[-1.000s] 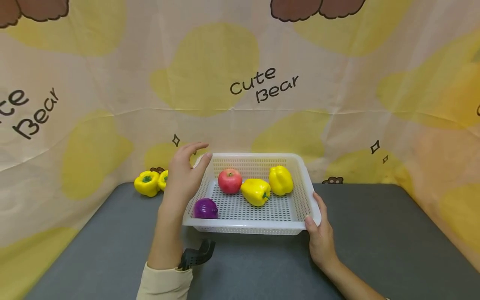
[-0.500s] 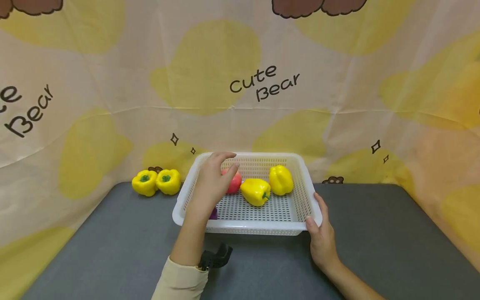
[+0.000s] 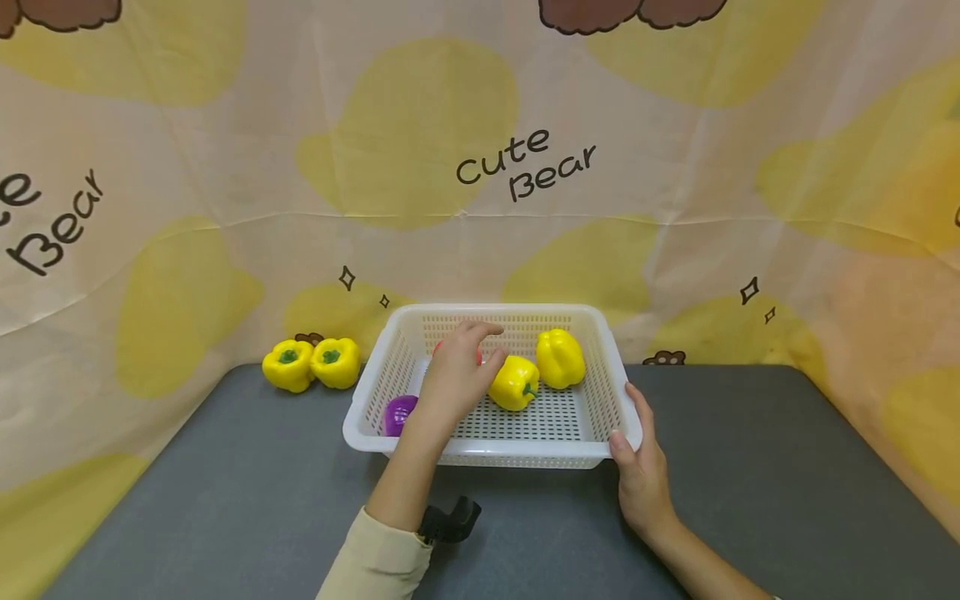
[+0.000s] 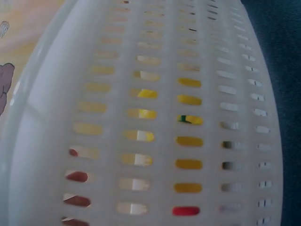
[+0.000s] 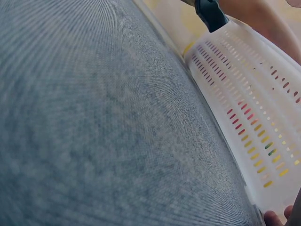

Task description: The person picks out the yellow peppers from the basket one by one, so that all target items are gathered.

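Observation:
A white plastic basket (image 3: 517, 448) with slotted walls holds a red apple (image 3: 442, 344), a purple onion-like ball (image 3: 398, 414) and two yellow bell peppers, one lying near the middle (image 3: 515, 385), the other by the right wall (image 3: 561, 360). Over the basket's left half hovers my left hand (image 3: 456, 379), fingers spread and loosely bent, hiding most of the apple. Its thumb is close to the middle pepper; whether they touch is unclear. My right hand (image 3: 645, 475) grips the basket's front right corner, thumb on the rim, fingers along the outer side.
Two more yellow bell peppers (image 3: 288, 365) (image 3: 336, 363) stand side by side on the grey table (image 3: 225, 500), left of the basket. Behind the table hangs a printed cloth (image 3: 420, 133). A black strap device (image 3: 450, 521) sits on the left wrist.
My left hand has moved right, from beside the basket's left rim to over the apple, uncovering the two peppers outside. The right hand keeps its grip, and the basket stays in place.

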`<state>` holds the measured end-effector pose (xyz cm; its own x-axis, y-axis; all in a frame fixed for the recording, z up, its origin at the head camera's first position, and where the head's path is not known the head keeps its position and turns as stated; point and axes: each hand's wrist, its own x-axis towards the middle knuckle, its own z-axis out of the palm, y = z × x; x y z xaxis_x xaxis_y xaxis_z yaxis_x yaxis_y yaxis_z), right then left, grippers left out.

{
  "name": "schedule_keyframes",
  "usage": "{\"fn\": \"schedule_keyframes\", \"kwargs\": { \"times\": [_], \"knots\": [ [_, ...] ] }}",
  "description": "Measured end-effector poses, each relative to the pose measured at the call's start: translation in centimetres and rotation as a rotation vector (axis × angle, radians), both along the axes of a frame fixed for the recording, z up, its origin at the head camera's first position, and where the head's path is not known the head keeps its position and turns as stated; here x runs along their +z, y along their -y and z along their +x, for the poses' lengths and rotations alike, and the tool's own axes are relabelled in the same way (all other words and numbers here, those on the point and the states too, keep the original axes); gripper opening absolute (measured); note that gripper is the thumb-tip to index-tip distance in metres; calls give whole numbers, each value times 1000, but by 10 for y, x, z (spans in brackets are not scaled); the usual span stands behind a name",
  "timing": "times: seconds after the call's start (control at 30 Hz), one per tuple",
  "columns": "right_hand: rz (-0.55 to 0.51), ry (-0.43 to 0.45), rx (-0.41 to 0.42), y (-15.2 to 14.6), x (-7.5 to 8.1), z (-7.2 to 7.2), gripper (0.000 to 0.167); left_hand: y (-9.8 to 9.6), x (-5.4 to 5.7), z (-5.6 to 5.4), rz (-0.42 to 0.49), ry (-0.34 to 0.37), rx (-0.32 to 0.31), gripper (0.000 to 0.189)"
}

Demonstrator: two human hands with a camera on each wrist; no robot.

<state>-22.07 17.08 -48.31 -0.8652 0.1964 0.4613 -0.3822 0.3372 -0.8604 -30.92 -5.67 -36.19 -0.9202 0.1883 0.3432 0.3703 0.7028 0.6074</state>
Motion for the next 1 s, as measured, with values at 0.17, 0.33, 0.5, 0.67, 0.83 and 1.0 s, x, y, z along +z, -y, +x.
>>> {"fn": "schedule_keyframes", "kwargs": {
  "times": [0.17,0.33,0.5,0.67,0.83,1.0],
  "knots": [
    [3,-6,3,1,1,0,64,-5,-5,0,-27,39,-2,40],
    [-2,-9,3,1,1,0,64,-9,-10,0,-46,75,-14,41],
    [-2,-10,3,1,1,0,63,-12,-12,0,-77,109,-21,42],
    [5,-3,-1,1,1,0,63,-10,-16,0,-112,141,-51,46],
    [6,7,-10,1,1,0,64,-8,-19,-2,-121,167,-74,49],
    [12,11,-14,2,2,0,64,-5,-21,-2,-161,204,-126,59]
  ]
}}
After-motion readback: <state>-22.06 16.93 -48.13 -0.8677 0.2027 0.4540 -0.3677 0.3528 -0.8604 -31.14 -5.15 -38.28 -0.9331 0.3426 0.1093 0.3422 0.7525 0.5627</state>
